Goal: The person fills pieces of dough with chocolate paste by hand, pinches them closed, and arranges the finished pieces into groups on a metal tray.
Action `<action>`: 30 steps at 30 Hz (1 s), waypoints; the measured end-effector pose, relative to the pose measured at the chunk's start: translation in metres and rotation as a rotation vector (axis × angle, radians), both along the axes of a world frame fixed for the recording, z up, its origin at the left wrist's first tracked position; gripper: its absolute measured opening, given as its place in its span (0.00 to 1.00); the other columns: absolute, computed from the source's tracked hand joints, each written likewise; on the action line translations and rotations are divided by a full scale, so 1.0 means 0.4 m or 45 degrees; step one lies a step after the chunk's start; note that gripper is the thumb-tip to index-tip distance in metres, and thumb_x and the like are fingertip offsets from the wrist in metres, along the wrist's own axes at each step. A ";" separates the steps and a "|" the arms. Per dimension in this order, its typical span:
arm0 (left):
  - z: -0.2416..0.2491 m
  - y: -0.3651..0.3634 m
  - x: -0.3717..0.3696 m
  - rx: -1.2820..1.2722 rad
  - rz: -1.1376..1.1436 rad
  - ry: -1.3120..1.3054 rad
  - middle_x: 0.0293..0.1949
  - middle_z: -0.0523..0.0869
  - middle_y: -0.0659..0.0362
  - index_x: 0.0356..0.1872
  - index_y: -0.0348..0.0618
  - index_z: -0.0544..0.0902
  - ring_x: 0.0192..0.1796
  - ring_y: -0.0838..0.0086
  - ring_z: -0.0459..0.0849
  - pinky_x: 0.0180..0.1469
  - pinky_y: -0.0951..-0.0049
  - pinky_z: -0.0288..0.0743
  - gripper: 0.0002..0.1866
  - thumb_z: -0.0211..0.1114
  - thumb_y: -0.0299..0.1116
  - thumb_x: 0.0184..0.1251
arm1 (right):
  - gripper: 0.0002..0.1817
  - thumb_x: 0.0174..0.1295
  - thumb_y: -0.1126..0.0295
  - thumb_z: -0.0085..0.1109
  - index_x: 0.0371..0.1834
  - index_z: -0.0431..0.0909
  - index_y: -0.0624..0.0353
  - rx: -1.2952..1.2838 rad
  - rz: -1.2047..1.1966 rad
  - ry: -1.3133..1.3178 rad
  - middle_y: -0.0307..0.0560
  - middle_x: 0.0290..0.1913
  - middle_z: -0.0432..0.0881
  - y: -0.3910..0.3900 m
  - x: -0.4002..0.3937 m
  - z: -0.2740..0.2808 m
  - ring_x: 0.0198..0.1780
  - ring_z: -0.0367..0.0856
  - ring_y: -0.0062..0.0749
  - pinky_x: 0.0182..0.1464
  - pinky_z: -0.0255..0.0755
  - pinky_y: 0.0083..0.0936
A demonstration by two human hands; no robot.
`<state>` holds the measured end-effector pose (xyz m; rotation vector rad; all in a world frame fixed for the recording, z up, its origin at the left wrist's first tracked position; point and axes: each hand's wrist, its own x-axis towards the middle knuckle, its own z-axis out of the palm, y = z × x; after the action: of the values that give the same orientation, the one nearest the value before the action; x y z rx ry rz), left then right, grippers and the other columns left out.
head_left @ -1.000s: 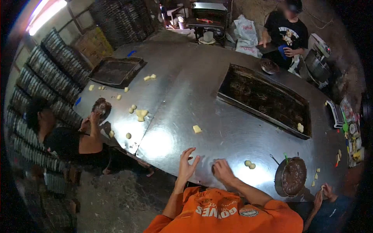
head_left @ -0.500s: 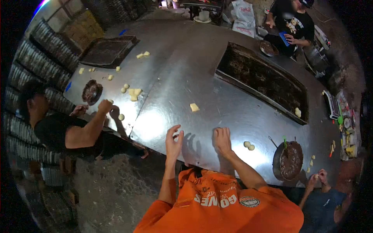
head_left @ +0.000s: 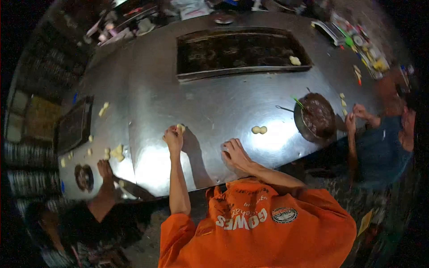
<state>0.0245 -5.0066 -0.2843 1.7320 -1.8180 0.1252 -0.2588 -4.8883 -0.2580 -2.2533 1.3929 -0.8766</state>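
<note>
My left hand (head_left: 173,137) reaches out over the metal table, its fingers closed on a pale yellow dough piece (head_left: 180,128). Lower and to the right, my right hand (head_left: 237,154) is at the tabletop with its fingers loosely bent and apart; I see nothing in it. Just beyond that hand, two round dough balls (head_left: 259,130) touch each other on the table. Farther right stands a round pan of dark brown filling (head_left: 318,117), with a green-handled tool (head_left: 298,103) in it.
A large dark baking tray (head_left: 243,51) lies across the table, with dough balls (head_left: 295,60) in its right corner. At left are a second tray (head_left: 75,124), several dough pieces (head_left: 117,153), a bowl (head_left: 84,177) and a co-worker's hand (head_left: 105,169). Another co-worker's hands (head_left: 357,115) are at right.
My left hand has reached forward and taken hold of the dough piece that lay on the table. My right hand's fingers look more spread. The view has turned to the right.
</note>
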 end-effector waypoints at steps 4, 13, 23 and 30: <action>0.098 0.033 -0.106 0.583 -0.100 1.025 0.38 0.83 0.56 0.44 0.37 0.76 0.48 0.75 0.79 0.50 0.73 0.74 0.12 0.65 0.35 0.73 | 0.14 0.60 0.74 0.62 0.47 0.72 0.65 0.416 -0.289 -0.259 0.58 0.46 0.74 0.065 -0.125 0.041 0.48 0.75 0.50 0.48 0.73 0.41; 0.252 0.161 -0.483 1.052 -0.683 2.031 0.52 0.82 0.54 0.60 0.40 0.71 0.52 0.71 0.83 0.54 0.71 0.79 0.18 0.61 0.25 0.72 | 0.23 0.63 0.62 0.68 0.55 0.75 0.65 0.342 -0.749 -0.225 0.55 0.50 0.78 0.014 -0.319 0.158 0.50 0.78 0.42 0.50 0.77 0.36; 0.260 0.240 -0.676 0.869 -0.920 1.448 0.50 0.82 0.55 0.51 0.35 0.78 0.51 0.73 0.82 0.51 0.72 0.80 0.10 0.62 0.28 0.74 | 0.23 0.68 0.69 0.64 0.66 0.74 0.57 1.139 -0.305 -2.139 0.44 0.59 0.79 0.092 -0.378 0.201 0.58 0.79 0.32 0.60 0.75 0.29; 0.343 0.284 -0.790 0.931 -1.058 0.776 0.48 0.81 0.47 0.49 0.33 0.78 0.55 0.57 0.78 0.62 0.62 0.70 0.14 0.52 0.36 0.80 | 0.18 0.70 0.70 0.60 0.62 0.72 0.59 1.296 -0.364 -2.368 0.48 0.57 0.79 0.160 -0.501 0.216 0.56 0.81 0.35 0.61 0.78 0.29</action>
<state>-0.2917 -4.8931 -0.1473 1.0422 -2.0201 -1.3782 -0.4594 -4.8245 -0.1717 -0.0345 0.7097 -1.2442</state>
